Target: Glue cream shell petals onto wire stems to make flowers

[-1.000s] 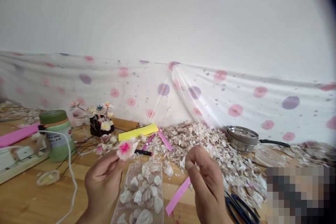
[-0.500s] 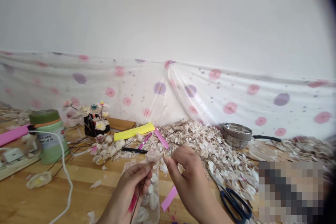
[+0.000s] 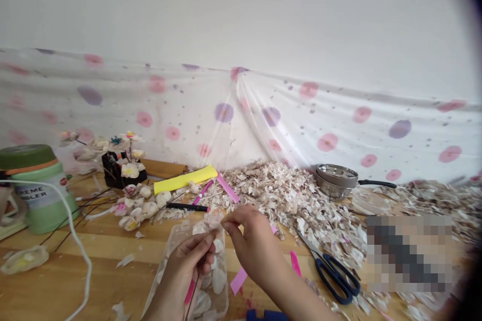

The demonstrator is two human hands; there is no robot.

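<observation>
My left hand (image 3: 192, 256) is closed around the thin dark stem (image 3: 191, 298) of a pale pink-white flower (image 3: 212, 220). A bright pink strip (image 3: 190, 291) shows beside that stem below the fingers. With thumb and forefinger pinched together, my right hand (image 3: 252, 241) is at the flower's right edge; what lies between its fingertips is too small to make out. Under my left hand is a clear plastic box (image 3: 225, 291) holding pale petals (image 3: 218, 281).
A pile of dried pale flakes (image 3: 278, 185) spreads behind, with steel bowls (image 3: 336, 180) at its edge. Dark-blue scissors (image 3: 337, 276) lie right. Left are a green tub (image 3: 45, 200), a white cable (image 3: 85, 251), finished flowers (image 3: 139, 210), a yellow roll (image 3: 184, 179) and a black marker (image 3: 188, 207).
The camera view has shifted, so the tub and flowers appear further left and the plastic box shows more. My right hand has come in closer to the flower, its fingertips now at the petals.
</observation>
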